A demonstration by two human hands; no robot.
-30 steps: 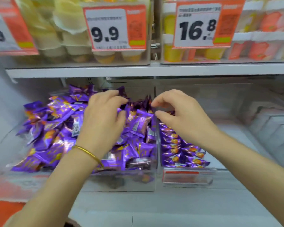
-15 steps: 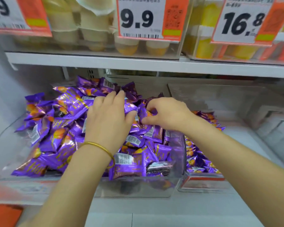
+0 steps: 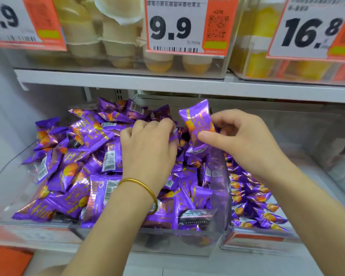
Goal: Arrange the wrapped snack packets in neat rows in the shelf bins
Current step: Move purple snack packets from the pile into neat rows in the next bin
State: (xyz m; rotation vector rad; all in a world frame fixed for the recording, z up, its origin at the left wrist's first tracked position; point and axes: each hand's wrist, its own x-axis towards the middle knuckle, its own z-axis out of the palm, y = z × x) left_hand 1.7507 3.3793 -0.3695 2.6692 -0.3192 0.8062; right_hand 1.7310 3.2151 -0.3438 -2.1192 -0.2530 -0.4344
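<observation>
A clear plastic bin on the lower shelf holds a loose heap of purple snack packets. My right hand pinches one purple packet upright above the bin's right side. My left hand, a gold bangle on its wrist, reaches into the heap with fingers curled around packets near the middle. To the right, a second clear bin holds purple packets lying in overlapping rows.
The upper shelf carries clear bins of yellow jelly cups behind orange price tags. More clear bins stand at the far right. An orange surface shows at the bottom left.
My right hand has lifted one packet out of the heap and holds it up. My left hand's fingers have curled into the packets. The camera has moved closer.
</observation>
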